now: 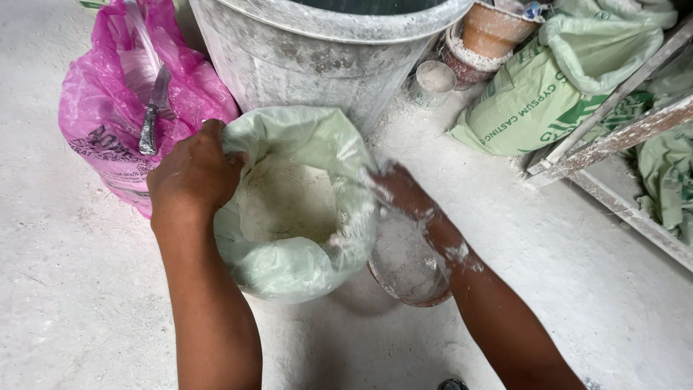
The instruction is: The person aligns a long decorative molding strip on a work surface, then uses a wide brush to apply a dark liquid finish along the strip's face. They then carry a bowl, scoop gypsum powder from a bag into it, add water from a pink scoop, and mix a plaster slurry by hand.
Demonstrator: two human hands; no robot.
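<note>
A pale green sack [296,209], rolled open at the mouth and partly filled with white powder, is seen standing on the dusty floor [65,303] in the middle of the view. Its left rim is gripped by the left hand [193,177], the fingers closed over the folded edge. The right hand [397,189], dusted white, is pressed against the sack's right rim; whether its fingers are closed on the plastic cannot be told. Just beside the sack, under the right forearm, one powder-coated bowl [404,267] is set on the floor. Behind the sack one large grey bucket [317,50] is placed. To the left, one pink plastic bag [108,101] with dark print low on its side is seen, and one knife [153,112] is laid against it. At the upper right, one fuller green sack [548,94] with darker green lettering along its side is leaned, with one small white cup [432,83] and two stacked brown pots [485,36] near it.
</note>
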